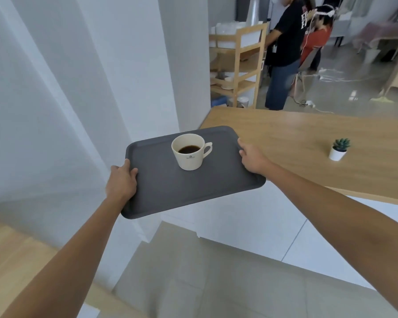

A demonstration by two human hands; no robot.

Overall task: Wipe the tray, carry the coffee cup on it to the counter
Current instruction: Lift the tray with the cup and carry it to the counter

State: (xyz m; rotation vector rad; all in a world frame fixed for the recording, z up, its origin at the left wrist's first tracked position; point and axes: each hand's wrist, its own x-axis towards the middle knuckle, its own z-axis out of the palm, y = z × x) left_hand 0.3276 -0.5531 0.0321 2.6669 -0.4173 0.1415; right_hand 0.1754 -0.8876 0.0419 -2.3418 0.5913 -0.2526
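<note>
A dark grey rectangular tray [170,191] is held in the air, roughly level, with its far right corner over the edge of a wooden counter [296,152]. My left hand [122,182] grips the tray's left edge, thumb on top. My right hand [253,157] grips its right edge. A cream coffee cup [189,154] stands upright on the far half of the tray, handle to the right, with dark coffee inside.
A small potted succulent [339,149] stands on the counter to the right. A white wall and pillar [78,88] rise to the left. Beyond the counter are a wooden shelf cart [237,63] with dishes, two people [287,49], and cables on the floor.
</note>
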